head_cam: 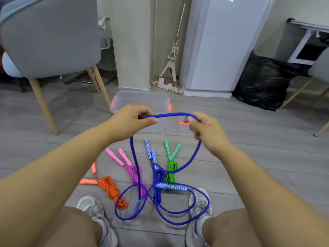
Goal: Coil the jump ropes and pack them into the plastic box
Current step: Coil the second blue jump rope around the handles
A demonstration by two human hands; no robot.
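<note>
At the far left a grey chair [49, 38] stands with its wooden leg [44, 107] on the floor, marking the left edge of the working space. Nearer the person lie two wound bundles, an orange rope [110, 188] and then a pink rope [135, 172].

The left hand [130, 120] pinches the loose blue rope [169, 114] between thumb and curled fingers. The cord arches across to the other hand. A length drops from each hand and sprawls in wide loops on the floor between the shoes [89, 205]. One handle [170, 186] lies flat, and the other looks to dangle low on the left strand, blurred.

Coiling of this rope seems barely begun. The next move calls for drawing the slack up in even loops, hand to hand, without snagging the bundles underneath.

Behind the hands the plastic box [124, 96] sits open on the floor, and no rope shows inside it. The floor between the knees and the box is free for the reach forward.

Further right lie a wound blue bundle [157, 175] and a green rope [171, 168], just beside the loose loops. The right hand [207, 131] clasps the cord in curled fingers.

A black bag [263, 81] and another chair leg [322, 129] bound the right side, well apart from the ropes.
</note>
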